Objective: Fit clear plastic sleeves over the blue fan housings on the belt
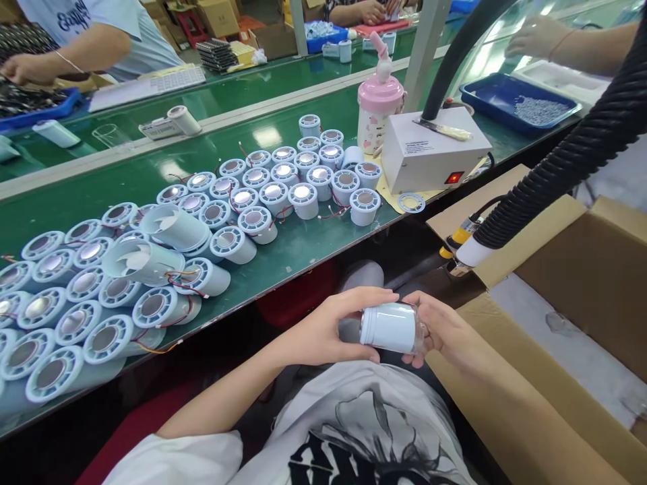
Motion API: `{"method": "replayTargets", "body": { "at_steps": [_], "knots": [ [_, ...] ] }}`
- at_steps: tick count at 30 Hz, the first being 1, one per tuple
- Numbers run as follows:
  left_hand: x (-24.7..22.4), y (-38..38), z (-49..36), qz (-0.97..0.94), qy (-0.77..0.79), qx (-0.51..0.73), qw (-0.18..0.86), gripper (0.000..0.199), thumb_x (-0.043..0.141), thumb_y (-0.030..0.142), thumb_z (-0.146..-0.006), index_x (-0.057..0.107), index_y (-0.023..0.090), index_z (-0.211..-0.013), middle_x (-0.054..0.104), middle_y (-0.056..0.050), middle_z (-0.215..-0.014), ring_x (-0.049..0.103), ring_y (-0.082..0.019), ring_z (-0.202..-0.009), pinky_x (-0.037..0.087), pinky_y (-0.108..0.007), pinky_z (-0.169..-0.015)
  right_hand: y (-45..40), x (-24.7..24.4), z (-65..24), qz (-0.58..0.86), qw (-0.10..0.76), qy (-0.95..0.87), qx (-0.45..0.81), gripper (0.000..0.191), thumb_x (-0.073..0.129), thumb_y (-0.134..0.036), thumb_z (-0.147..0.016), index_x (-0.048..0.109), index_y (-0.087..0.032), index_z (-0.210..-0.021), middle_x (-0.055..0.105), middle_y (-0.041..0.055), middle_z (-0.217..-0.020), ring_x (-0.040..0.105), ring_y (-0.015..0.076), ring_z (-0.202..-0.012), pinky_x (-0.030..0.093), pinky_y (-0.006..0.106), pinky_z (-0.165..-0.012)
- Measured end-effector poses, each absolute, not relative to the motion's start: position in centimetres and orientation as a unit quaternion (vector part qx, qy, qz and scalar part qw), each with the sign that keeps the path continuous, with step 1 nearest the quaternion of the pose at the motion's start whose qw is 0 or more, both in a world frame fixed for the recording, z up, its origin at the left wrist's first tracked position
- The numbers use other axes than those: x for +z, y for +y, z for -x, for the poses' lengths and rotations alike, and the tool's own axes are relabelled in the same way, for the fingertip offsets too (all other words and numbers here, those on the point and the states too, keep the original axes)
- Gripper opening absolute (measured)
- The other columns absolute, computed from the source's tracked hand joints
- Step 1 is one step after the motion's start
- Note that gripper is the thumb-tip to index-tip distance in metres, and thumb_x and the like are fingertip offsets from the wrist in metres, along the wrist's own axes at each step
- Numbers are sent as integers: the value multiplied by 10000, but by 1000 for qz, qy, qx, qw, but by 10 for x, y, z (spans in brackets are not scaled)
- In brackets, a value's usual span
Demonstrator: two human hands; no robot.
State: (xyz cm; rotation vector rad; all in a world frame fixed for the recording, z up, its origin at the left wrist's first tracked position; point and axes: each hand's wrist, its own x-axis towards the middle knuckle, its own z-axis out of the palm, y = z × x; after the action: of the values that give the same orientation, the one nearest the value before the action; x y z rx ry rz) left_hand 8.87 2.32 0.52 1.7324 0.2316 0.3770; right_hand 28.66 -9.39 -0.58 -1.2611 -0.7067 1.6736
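A light-blue cylindrical housing lies sideways in front of my chest, gripped at both ends. My left hand curls its thumb and fingers round the ringed left end. Around the other end, the fingers of my right hand close on the housing, where crinkled clear plastic film shows. Similar light-blue cylinders stand in a dense group on the green bench, with round metal discs on top and thin red and black wires on several. Two hollow light-blue shells lie on top of the group.
A white box with a lit red switch stands by a pink-lidded cup. A black ribbed hose hangs at the right above open cardboard boxes. A blue tray holds small pieces. Co-workers' arms show across the bench.
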Motion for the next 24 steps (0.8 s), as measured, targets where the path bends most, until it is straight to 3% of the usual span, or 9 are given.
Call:
{"method": "replayTargets", "body": {
  "at_steps": [6,10,14,18,21,23,24],
  "knots": [
    [3,23,-89,-746,93,163,639,792,832,151,-648,514,319,-1353,490,-89,-1439,459,-278,-1331,463,-377,-1039,-90,-8,-280,497,444,-228,710,546,574,-733,-763,446,-203,-793,608,-34,-480,613,136,-380,453,150,-328],
    [0,23,-88,-729,83,165,659,805,825,119,-648,506,342,-1352,450,-81,-1468,452,-285,-1335,471,-390,-1032,-87,-9,-278,473,421,-192,750,564,572,-742,-751,491,-185,-785,642,8,-495,601,132,-349,417,129,-288],
    [0,22,-89,-740,78,177,645,772,816,115,-657,525,338,-1335,455,-90,-1455,446,-289,-1329,485,-381,-1007,-88,-8,-278,448,388,-143,792,587,279,-621,-959,575,-142,-794,663,53,-536,581,96,-332,390,105,-283],
    [6,18,-89,-735,118,168,647,681,792,166,-699,535,296,-1315,523,-101,-1350,523,-273,-1234,532,-347,-923,-90,-6,-278,428,340,-122,828,766,24,-554,-993,595,-122,-719,605,50,-491,513,59,-286,331,84,-261],
    [12,16,-89,-714,171,143,664,657,771,228,-734,499,261,-1331,560,-101,-1251,593,-244,-1103,551,-337,-874,-95,-11,-277,420,369,-193,806,762,82,-693,-933,606,-140,-937,634,48,-573,546,88,-341,378,117,-287],
    [15,15,-89,-692,198,131,682,638,755,250,-754,484,254,-1331,570,-91,-1213,606,-225,-1057,554,-319,-851,-100,-16,-279,462,454,-306,697,703,316,-781,-851,526,-197,-1180,702,93,-859,659,154,-543,520,206,-407],
    [16,15,-89,-679,205,127,693,623,747,257,-764,481,256,-1327,574,-83,-1199,610,-217,-1040,555,-307,-834,-103,-19,-281,494,492,-379,609,708,476,-763,-804,464,-236,-1278,679,119,-1058,698,201,-724,590,279,-542]
  ]
}}
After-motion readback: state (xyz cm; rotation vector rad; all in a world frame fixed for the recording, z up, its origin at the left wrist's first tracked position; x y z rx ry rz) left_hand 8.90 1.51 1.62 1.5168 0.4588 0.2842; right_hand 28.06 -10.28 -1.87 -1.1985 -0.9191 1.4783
